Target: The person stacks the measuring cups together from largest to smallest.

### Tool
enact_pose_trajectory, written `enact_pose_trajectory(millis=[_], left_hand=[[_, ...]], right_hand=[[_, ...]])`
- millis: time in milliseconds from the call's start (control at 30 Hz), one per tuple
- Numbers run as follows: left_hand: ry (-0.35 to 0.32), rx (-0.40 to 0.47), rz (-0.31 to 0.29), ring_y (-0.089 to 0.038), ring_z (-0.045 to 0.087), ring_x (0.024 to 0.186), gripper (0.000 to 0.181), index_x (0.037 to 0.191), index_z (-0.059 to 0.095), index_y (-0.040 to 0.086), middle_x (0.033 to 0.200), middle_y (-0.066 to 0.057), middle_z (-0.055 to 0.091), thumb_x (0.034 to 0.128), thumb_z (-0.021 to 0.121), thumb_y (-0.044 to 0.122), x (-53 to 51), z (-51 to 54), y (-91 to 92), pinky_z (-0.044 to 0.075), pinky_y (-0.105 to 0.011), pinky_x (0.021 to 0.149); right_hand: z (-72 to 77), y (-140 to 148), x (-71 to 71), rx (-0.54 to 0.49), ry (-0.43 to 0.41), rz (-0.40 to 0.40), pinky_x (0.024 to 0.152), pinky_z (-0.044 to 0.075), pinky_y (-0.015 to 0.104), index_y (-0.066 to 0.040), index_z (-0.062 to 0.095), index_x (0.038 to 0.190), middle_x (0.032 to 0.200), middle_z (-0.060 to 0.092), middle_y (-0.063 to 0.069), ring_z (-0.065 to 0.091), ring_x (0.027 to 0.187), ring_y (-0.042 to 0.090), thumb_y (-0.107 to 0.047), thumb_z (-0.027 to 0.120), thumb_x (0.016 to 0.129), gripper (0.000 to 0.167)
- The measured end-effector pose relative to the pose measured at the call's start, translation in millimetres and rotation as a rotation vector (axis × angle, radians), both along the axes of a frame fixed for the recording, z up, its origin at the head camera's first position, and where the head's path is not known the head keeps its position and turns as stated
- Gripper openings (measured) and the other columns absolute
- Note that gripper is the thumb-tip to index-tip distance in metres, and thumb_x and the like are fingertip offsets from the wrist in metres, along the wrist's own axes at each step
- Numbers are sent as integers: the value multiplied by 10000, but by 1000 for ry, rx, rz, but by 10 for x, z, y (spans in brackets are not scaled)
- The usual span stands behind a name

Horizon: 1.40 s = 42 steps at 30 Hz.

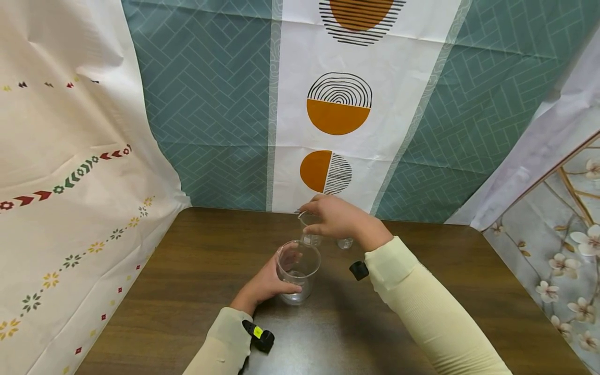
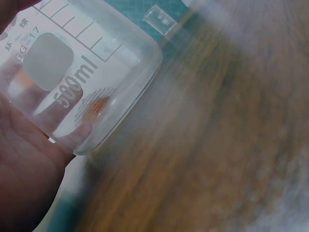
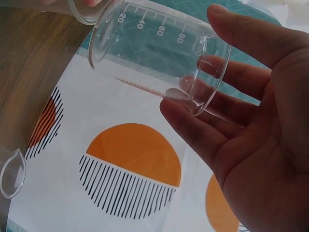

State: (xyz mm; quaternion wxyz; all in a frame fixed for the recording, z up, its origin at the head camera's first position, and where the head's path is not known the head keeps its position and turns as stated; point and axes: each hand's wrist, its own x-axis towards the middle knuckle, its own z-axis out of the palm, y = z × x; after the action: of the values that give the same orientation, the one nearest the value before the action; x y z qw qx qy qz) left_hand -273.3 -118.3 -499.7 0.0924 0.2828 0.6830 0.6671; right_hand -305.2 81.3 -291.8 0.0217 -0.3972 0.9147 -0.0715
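My left hand [image 1: 268, 281] grips a large clear glass beaker [image 1: 304, 271] from its left side, the thumb on the near wall. In the left wrist view, "500ml" is printed on this beaker [image 2: 82, 63]. Just beyond it, my right hand [image 1: 341, 219] holds a smaller glass beaker [image 1: 310, 239] from above, by the rim. The right wrist view shows fingers and thumb spread round that beaker's [image 3: 154, 53] rim end, with white graduations on its wall. It looks empty. I cannot tell whether either held beaker touches the table.
A still smaller glass beaker [image 1: 345, 243] stands on the brown wooden table [image 1: 197, 260], right of the held ones and partly behind my right wrist. Patterned cloth [image 1: 211, 104] hangs along the table's far edge, with more cloth at left and right.
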Motion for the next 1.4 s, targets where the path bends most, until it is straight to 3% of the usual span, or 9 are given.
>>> enact_pose_trajectory(millis=[667, 1400], left_hand=[[8, -36, 28, -268, 435, 1347, 983, 1461, 303, 222, 1438, -73, 442, 674, 876, 87, 7, 4, -5, 344, -422, 1119], [-30, -49, 23, -297, 405, 1372, 995, 1495, 251, 238, 1468, -80, 416, 712, 856, 124, 19, -1, -18, 338, -526, 1104]], right_hand=[[-31, -74, 42, 10, -8, 43, 1043, 440, 398, -77, 583, 1325, 1292, 618, 111, 581, 1187, 244, -348, 686, 894, 519], [-23, -108, 119, 12, 0, 70, 1034, 447, 386, -94, 578, 1331, 1296, 603, 93, 586, 1169, 232, -360, 679, 899, 517]])
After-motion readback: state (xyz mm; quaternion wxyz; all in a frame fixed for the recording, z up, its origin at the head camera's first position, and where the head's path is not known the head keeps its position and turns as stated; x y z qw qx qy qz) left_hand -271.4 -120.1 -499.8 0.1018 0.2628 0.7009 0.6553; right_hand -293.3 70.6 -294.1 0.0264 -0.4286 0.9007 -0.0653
